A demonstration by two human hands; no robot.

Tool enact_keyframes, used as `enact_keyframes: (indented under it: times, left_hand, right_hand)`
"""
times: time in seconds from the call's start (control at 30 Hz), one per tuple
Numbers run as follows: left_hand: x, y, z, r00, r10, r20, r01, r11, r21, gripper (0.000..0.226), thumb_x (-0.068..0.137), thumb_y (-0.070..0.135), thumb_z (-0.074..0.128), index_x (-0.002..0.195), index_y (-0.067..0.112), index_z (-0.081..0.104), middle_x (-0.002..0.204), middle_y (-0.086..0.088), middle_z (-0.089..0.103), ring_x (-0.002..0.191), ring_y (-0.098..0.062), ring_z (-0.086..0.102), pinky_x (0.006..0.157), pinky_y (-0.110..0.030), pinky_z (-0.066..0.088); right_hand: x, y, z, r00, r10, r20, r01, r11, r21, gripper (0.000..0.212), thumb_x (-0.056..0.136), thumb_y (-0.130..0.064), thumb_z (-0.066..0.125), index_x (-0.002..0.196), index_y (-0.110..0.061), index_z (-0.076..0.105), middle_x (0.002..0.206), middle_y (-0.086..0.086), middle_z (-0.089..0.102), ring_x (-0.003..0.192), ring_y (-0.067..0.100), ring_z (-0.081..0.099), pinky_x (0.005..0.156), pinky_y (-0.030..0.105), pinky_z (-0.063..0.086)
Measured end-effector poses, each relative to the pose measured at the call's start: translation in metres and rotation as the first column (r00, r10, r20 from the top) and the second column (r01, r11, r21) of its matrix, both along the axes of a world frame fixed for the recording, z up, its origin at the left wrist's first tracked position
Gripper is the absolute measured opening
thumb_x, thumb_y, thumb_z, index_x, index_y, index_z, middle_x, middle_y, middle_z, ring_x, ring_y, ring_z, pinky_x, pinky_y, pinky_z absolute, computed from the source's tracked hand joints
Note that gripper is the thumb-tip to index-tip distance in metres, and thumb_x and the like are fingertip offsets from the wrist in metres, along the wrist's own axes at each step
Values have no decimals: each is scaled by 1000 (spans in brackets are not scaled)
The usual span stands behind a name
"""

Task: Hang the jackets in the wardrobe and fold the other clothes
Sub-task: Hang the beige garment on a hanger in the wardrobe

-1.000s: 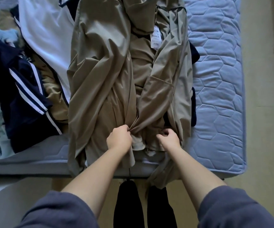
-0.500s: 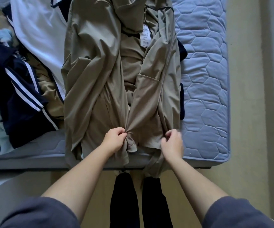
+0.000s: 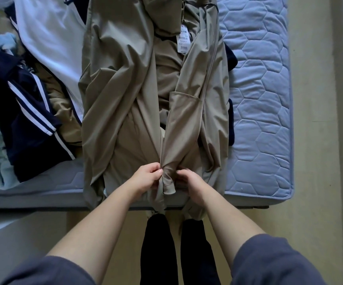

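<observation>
While left hand (image 3: 146, 177) pinches cuff (image 3: 168, 183), right hand (image 3: 191, 182) too.

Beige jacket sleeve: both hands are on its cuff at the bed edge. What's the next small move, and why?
Probably draw the cuff toward the mattress edge to straighten the sleeve. The left hand and right hand pinch it, and the beige jacket lies open and creased.
</observation>
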State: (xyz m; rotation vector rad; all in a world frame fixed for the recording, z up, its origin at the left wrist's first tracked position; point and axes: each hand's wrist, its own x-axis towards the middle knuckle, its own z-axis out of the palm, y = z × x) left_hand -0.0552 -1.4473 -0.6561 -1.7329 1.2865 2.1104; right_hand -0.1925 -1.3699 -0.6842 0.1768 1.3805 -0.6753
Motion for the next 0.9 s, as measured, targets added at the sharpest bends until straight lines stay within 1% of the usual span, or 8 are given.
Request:
enact_keyframes:
  times: [0.2,0.3,0.37,0.47,0.57,0.7,0.8,0.9]
  left_hand:
    - [3,6,2,993,115,10,-116,989,93,13,100,7,43,93,5,53,72,-9,43,63,-15,37,54,-25,34]
    - [4,6,1,950,-17,313,67,986,-150,9,94,13,52,88,13,58,81,-4,55,76,-20,51,75,-32,47]
    - [-1,9,10,871,-27,490,209,923,-322,10,87,17,57,96,20,60,96,2,60,91,-18,56,84,-30,45]
    - [-26,11,26,962,59,266,41,934,-355,4,85,25,62,88,28,62,88,10,66,88,-13,62,74,-22,43]
    - [-55,6,39,987,96,130,-54,955,-292,15,82,45,63,86,31,62,85,14,66,82,-3,62,65,-15,41]
    - [-70,-9,42,937,-60,345,191,912,-362,9,84,26,59,87,22,66,86,7,67,80,-11,59,67,-20,43]
    - [-68,-20,40,961,44,274,26,969,-246,19,92,11,52,79,6,65,78,-8,62,81,-28,62,81,-39,55]
    - [-64,-23,43,963,248,102,-253,966,42,26,100,8,43,79,9,58,82,-14,61,75,-25,61,77,-40,54]
  right_hand:
    - [0,7,-3,991,129,-22,-130,991,-30,12,89,-13,61,100,-15,65,90,4,68,86,17,62,73,28,47]
    - [-5,13,7,945,122,-303,-157,983,-95,12,85,-10,65,95,-17,63,90,-1,69,89,17,63,71,23,49]
    - [-10,19,18,794,183,-580,-327,933,-153,15,82,-13,63,95,-21,61,88,-8,68,84,9,63,71,21,48]
    - [-12,30,34,544,274,-793,-602,786,-142,32,81,-16,59,113,-21,59,96,-6,63,88,13,60,75,29,47]
    - [-9,38,43,264,327,-907,-820,571,-33,57,81,-12,56,135,-25,47,97,-3,45,83,18,53,65,31,43]
    - [-3,42,52,101,232,-967,-887,461,18,52,82,-5,54,133,-16,52,93,3,41,77,24,51,54,32,40]
    - [0,45,48,350,205,-914,-764,627,-152,46,87,-6,55,131,-21,58,98,1,47,82,14,53,70,25,47]
    - [-1,41,49,923,5,-385,-121,953,-278,20,96,-18,55,112,-22,65,103,7,61,73,5,62,65,17,48]
